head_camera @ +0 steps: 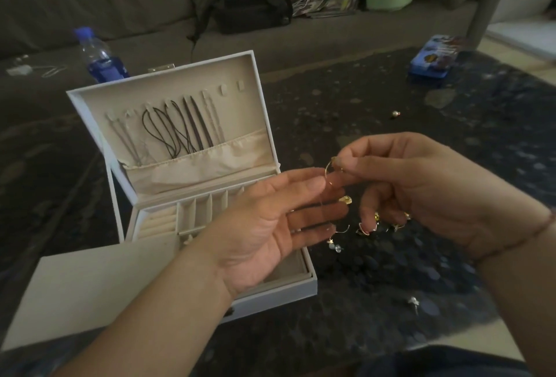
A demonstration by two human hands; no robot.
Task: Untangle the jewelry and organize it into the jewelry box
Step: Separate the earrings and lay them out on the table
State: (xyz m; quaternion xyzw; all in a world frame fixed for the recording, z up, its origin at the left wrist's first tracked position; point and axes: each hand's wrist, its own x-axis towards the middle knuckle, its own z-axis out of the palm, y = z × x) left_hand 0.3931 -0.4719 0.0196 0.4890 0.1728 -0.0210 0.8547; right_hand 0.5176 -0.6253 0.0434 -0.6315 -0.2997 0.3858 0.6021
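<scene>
Jewelry, a tangle of gold hoops and small charms, hangs above the dark table between my two hands. My right hand pinches one thin gold hoop between thumb and forefinger, its lower fingers curled among the dangling pieces. My left hand lies palm-up, fingers straight, just under the hoop. Behind it the white jewelry box stands open, necklaces hung in its lid. One loose earring rests on the table near my right wrist.
</scene>
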